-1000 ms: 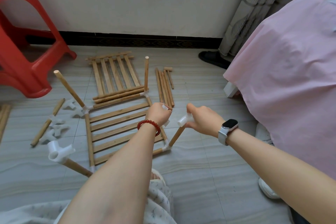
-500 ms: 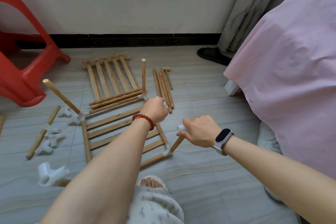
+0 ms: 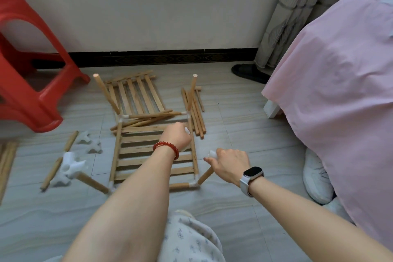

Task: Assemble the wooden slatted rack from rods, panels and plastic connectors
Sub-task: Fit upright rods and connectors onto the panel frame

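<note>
The slatted rack frame [image 3: 155, 151] lies flat on the floor directly under and ahead of both hands, its long axis running away from the person toward the wall, slats crosswise. Four rods rise from its corners. The near-right rod [image 3: 205, 175] slants up and right from its corner connector [image 3: 195, 185]. The right hand [image 3: 230, 162] is curled round the white connector [image 3: 212, 154] on that rod's top end. The left hand [image 3: 177, 136], fingers curled, grips a white connector piece [image 3: 187, 131] above the frame's right side rail. Left of the left hand, the near-left rod [image 3: 91, 182] leans outward, capped by a white connector [image 3: 72, 165]. Beyond the hands, the two far rods [image 3: 106, 93] tilt toward the wall. A second slatted panel [image 3: 136, 93] lies beyond the frame, and loose rods [image 3: 196, 117] lie just ahead of the left hand.
</note>
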Available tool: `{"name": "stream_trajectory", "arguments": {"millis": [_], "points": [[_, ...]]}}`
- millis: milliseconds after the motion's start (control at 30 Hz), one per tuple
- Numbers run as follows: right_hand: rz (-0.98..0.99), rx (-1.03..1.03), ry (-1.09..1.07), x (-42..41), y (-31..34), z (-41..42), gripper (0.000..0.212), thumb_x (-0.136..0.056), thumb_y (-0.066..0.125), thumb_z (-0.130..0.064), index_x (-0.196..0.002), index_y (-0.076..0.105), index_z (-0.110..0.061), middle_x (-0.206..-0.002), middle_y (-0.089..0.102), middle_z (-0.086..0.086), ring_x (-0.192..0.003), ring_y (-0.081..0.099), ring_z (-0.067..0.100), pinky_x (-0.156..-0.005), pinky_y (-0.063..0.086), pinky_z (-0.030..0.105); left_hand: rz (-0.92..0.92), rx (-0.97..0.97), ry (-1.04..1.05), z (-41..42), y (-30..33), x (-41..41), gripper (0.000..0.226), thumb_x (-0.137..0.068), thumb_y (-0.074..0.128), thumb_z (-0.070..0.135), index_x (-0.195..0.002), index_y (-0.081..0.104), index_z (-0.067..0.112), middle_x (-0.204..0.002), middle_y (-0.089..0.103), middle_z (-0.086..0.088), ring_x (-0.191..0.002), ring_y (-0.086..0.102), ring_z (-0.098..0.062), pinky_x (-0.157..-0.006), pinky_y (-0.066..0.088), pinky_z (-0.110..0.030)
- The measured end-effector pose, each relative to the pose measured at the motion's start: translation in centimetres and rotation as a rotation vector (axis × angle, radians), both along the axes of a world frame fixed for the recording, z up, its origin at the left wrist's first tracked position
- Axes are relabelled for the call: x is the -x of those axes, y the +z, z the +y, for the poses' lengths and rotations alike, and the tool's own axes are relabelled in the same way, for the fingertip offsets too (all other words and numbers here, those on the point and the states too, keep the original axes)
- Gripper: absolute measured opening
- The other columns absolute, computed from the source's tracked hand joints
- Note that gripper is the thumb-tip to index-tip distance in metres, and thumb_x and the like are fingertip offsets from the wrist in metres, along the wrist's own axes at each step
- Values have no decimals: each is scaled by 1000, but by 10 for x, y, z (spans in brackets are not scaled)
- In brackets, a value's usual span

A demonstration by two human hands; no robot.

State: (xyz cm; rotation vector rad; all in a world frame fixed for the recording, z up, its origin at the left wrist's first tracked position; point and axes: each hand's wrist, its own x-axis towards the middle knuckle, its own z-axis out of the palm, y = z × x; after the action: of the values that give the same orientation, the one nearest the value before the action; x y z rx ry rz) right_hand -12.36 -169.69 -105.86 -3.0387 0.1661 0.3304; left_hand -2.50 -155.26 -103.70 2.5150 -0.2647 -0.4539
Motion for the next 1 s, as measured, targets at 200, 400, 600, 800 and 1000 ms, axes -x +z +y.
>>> {"name": "stream_trajectory", "arguments": {"millis": [200, 400, 600, 800, 1000], "points": [[100, -111, 32, -2, 5, -5, 45, -92, 31, -60, -88, 48, -19, -84, 61, 1, -72, 52, 21, -59, 35, 32, 64, -71, -154, 6, 1, 7, 23, -93, 51, 20, -111, 64, 17, -114, 62, -5, -101, 58, -20, -85, 49, -31], [128, 42, 121, -5, 12, -36, 45, -93, 27, -61, -85, 44, -21, -68, 50, -5, -64, 49, 17, -57, 34, 30, 98, -139, -200, 18, -6, 1, 27, -95, 48, 22, -115, 62, 10, -111, 63, -10, -99, 59, -24, -85, 50, -33], [68, 77, 9, -9, 4, -49, 44, -93, 27, -61, -88, 43, -20, -65, 49, -9, -57, 46, 11, -49, 27, 27, 137, -141, -188, 11, -14, -5, 25, -93, 51, 22, -113, 61, 11, -96, 61, -5, -89, 57, -20, -73, 48, -28], [132, 58, 8, -13, 4, -47, 42, -94, 27, -58, -91, 43, -20, -68, 52, -7, -58, 48, 10, -51, 30, 27, 147, -103, -190, 5, -14, -3, 25, -94, 50, 23, -110, 61, 9, -97, 63, -7, -87, 59, -19, -70, 48, -26], [303, -88, 69, -26, 18, -33, 50, -92, 37, -59, -111, 54, -16, -105, 61, 1, -85, 57, 15, -67, 45, 27, 158, 68, -110, 6, 5, -4, 34, -94, 51, 34, -114, 60, 8, -94, 59, -3, -84, 56, -15, -67, 44, -23]]}}
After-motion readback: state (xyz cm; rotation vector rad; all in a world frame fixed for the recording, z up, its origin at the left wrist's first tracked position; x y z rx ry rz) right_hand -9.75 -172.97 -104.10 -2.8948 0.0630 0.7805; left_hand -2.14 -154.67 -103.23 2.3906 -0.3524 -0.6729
